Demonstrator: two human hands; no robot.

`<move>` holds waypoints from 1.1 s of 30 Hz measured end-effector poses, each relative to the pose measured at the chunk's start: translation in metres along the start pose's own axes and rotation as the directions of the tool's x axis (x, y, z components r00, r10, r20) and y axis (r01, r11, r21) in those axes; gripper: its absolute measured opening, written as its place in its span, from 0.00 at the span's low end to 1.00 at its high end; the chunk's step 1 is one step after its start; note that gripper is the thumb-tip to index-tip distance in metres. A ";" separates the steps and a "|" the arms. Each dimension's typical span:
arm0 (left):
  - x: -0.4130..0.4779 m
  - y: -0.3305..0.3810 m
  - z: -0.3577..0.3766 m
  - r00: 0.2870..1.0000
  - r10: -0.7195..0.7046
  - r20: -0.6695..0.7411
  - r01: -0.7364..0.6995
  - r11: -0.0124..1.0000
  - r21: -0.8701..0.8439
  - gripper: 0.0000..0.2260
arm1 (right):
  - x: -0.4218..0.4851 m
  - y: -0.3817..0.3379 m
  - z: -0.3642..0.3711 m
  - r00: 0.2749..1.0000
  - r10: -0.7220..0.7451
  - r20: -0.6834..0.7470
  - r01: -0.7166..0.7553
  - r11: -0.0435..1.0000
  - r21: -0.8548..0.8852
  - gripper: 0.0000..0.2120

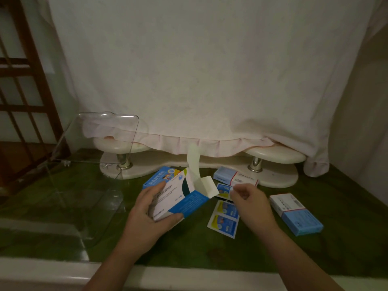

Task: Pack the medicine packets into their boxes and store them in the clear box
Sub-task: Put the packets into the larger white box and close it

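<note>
While the clear box (88, 164) stands at the left of the green bench (273, 255), the left hand's (151, 208) grip holds a white-and-blue medicine box (180, 200), flaps open. Right of it, the right hand's (249, 200) narrow grip pinches a blue packet (223, 189); a packet strip (225, 219) lies nearer, the far pale-blue box (233, 177) beyond, the right pale-blue box (298, 215) farther right.

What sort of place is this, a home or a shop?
Probably a room in a home: a green table, a pink cloth draped over furniture behind it, and a wooden lattice at the left.
</note>
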State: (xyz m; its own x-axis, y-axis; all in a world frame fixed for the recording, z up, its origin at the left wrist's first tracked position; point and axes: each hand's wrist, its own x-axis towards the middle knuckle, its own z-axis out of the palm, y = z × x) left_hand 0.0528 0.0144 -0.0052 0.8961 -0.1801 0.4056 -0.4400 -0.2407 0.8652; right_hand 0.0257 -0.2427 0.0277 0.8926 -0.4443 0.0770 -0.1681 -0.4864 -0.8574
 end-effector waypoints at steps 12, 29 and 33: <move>0.001 -0.001 0.002 0.998 -0.044 0.051 0.042 0.999 0.027 0.36 | 0.006 0.014 -0.007 0.947 0.128 0.294 0.052 0.842 -0.537 0.49; 0.003 -0.002 0.000 0.993 -0.085 0.085 0.081 0.995 0.052 0.39 | -0.011 0.028 -0.013 0.997 0.046 0.066 -0.054 0.989 0.136 0.06; 0.003 -0.006 0.001 0.992 -0.089 0.093 0.085 0.995 0.047 0.39 | -0.019 0.031 -0.020 0.974 0.153 -0.167 -0.051 0.867 0.495 0.03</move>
State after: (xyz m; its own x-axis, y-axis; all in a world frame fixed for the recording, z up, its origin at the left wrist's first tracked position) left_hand 0.0577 0.0141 -0.0092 0.9224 -0.2463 0.2976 -0.3645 -0.2996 0.8817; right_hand -0.0049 -0.2642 0.0095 0.7739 -0.6327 0.0289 0.0154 -0.0268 -0.9995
